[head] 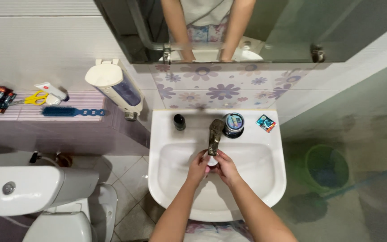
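Tiled bathroom wall and mirror (247, 27) rise behind the white sink (274, 179). Under its tap (214, 134), my left hand (198, 166) and right hand (226, 168) curl their fingers around a small white thing (212, 161), likely wet, slippery, best cupped all round.

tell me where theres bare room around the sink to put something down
The sink rim is bare along its left edge, left of the small dark bottle, and down its right edge below the small packet. It is crowded behind the tap, where the round tin sits. Both hands, left hand and right hand, fill the basin's middle.
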